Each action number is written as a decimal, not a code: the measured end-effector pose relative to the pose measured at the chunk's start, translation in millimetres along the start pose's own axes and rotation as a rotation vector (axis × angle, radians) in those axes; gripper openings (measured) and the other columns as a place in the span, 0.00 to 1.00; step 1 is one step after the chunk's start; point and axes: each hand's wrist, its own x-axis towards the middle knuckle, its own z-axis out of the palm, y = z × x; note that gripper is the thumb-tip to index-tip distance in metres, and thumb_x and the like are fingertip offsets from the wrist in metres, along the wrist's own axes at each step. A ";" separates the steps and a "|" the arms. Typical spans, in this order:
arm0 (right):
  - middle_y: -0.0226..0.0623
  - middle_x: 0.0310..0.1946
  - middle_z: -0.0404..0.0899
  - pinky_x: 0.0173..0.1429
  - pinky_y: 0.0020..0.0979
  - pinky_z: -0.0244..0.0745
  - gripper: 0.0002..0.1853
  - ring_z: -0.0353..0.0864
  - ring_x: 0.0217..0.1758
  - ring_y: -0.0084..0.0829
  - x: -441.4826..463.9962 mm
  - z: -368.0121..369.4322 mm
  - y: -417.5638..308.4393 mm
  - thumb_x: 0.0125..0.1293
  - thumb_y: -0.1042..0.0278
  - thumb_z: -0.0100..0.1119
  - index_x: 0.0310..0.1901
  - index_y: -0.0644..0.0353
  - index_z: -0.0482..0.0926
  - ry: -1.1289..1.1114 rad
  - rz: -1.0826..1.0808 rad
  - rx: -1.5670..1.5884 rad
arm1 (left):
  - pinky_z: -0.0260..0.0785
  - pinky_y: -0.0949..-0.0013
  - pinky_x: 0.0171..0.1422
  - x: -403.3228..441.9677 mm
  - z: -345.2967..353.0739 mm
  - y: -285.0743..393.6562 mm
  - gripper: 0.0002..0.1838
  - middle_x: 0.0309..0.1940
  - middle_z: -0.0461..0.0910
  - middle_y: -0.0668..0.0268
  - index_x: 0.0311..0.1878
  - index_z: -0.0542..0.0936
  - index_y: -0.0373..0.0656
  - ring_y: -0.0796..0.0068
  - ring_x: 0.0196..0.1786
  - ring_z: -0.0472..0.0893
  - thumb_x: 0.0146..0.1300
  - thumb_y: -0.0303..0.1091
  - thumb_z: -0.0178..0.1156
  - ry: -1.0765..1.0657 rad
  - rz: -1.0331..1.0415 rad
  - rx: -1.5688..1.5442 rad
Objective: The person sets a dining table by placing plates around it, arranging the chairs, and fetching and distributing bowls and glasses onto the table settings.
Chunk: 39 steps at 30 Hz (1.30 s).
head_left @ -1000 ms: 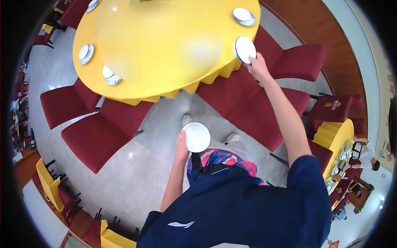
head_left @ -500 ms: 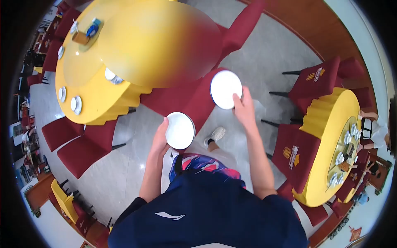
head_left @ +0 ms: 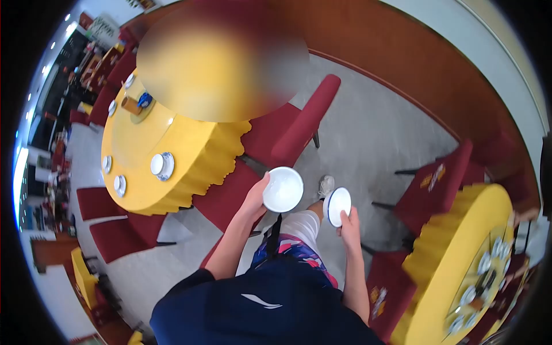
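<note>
Markings: the dark shirt [head_left: 218,310] bears a pale, slanting logo [head_left: 261,301]. The upper red chair [head_left: 445,192] at the right carries a gold emblem and pale characters on its back, too small to read. The lower red chair [head_left: 397,287] beside it is similarly marked, equally illegible.

Hands: set apart from one another. The left hand [head_left: 255,198] grips the rim of a white bowl [head_left: 283,189], whose open side faces the camera. The right hand [head_left: 349,223] grips a white dish [head_left: 337,206] with a blue edge, tilted; whether it is one piece or a stack cannot be told. Bowl and dish are just beside each other, not touching, both clear of the left surface [head_left: 190,152] and its wavy cloth edge.

Edges: on the left surface, one place setting [head_left: 163,165] sits near the edge facing the hands, and another [head_left: 119,184] near the lower-left edge. A blurred patch covers the upper right part. The right surface [head_left: 425,270] carries crockery [head_left: 484,263] inward of its yellow border.

Room: grey floor [head_left: 368,115] lies open between the red chair [head_left: 310,121] by the left surface and the brown wall [head_left: 391,43].
</note>
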 end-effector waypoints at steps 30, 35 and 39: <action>0.25 0.24 0.71 0.18 0.21 0.48 0.12 0.59 0.16 0.14 838.8 -6.5 -451.0 0.72 0.65 0.53 0.52 0.61 0.71 -0.737 0.128 -0.284 | 0.75 0.53 0.58 442.6 274.1 237.4 0.29 0.61 0.75 0.58 0.68 0.67 0.46 0.59 0.60 0.78 0.77 0.57 0.37 0.880 0.792 -0.651; 0.26 0.21 0.69 0.16 0.20 0.47 0.10 0.59 0.15 0.14 918.4 160.8 -500.9 0.73 0.64 0.53 0.49 0.61 0.72 -0.904 0.008 -0.465 | 0.75 0.48 0.54 488.8 228.3 237.6 0.31 0.58 0.78 0.56 0.68 0.67 0.44 0.54 0.55 0.80 0.76 0.58 0.37 1.163 0.832 -0.778; 0.27 0.20 0.70 0.15 0.20 0.51 0.08 0.64 0.16 0.15 933.7 276.4 -473.7 0.71 0.66 0.55 0.45 0.60 0.74 -0.958 0.001 -0.416 | 0.78 0.48 0.50 519.4 170.6 261.0 0.30 0.52 0.80 0.57 0.65 0.69 0.41 0.55 0.48 0.84 0.77 0.56 0.36 1.210 0.718 -0.767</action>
